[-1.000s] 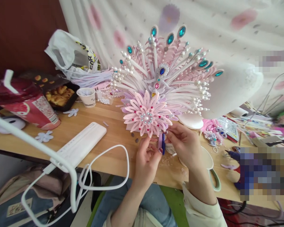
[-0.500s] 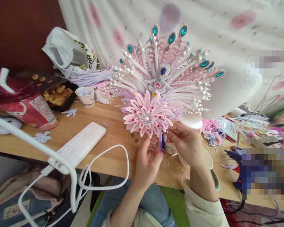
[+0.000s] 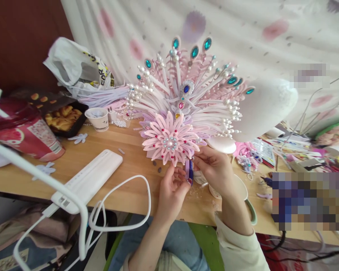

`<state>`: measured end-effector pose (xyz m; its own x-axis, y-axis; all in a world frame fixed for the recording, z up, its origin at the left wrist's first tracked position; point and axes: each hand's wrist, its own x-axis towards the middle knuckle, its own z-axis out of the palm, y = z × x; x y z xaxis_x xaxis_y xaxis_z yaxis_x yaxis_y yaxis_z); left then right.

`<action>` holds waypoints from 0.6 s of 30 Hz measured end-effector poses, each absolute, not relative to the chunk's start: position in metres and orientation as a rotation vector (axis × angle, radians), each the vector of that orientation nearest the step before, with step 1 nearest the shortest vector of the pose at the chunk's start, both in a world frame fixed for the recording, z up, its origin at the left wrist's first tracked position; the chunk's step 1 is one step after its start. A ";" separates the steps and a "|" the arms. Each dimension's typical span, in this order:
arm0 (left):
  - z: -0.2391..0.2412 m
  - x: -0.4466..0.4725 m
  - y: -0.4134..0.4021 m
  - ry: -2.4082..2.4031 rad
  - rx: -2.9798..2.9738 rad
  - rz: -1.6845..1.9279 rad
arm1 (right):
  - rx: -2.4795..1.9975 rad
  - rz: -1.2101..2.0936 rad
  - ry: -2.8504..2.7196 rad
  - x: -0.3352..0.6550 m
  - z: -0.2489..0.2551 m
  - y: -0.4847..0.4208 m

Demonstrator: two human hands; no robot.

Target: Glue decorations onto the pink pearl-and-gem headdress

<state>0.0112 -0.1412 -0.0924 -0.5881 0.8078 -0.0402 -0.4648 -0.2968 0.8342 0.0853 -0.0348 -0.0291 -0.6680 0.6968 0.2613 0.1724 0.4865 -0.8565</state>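
Note:
A large pink and white headdress (image 3: pixel 186 94) with pearl-tipped spikes and teal gems stands on the wooden table (image 3: pixel 130 162). A pink foam flower (image 3: pixel 169 141) with pearls at its centre fronts it. My left hand (image 3: pixel 172 192) is curled just below the flower, its fingers pinching a small purple and blue piece (image 3: pixel 190 169). My right hand (image 3: pixel 214 169) is closed at the flower's lower right edge, fingertips pressed to the petals and the same piece.
A white power bank (image 3: pixel 87 180) with a looping white cable (image 3: pixel 124 203) lies left. Further left are a red snack bag (image 3: pixel 28 135), a black food tray (image 3: pixel 62 118), a paper cup (image 3: pixel 97 118) and a plastic bag (image 3: pixel 76 71). Craft clutter fills the right side.
The view has shifted slightly, moving everything a little left in frame. Both hands stay at the flower's lower edge with only small finger movements.

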 end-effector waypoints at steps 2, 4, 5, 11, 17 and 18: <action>-0.092 0.012 -0.141 1.091 0.497 1.967 | -0.720 1.136 -2.148 0.086 -0.029 -0.034; -0.091 0.012 -0.140 1.101 0.506 1.964 | -0.722 1.129 -2.158 0.086 -0.029 -0.033; -0.090 0.012 -0.140 1.106 0.514 1.960 | -0.724 1.121 -2.162 0.086 -0.028 -0.033; -0.091 0.012 -0.140 1.108 0.522 1.961 | -0.739 1.131 -2.147 0.084 -0.027 -0.033; -0.095 0.013 -0.140 1.087 0.526 1.964 | -0.748 1.133 -2.155 0.085 -0.029 -0.030; -0.096 0.013 -0.139 1.090 0.526 1.965 | -0.748 1.139 -2.154 0.085 -0.029 -0.030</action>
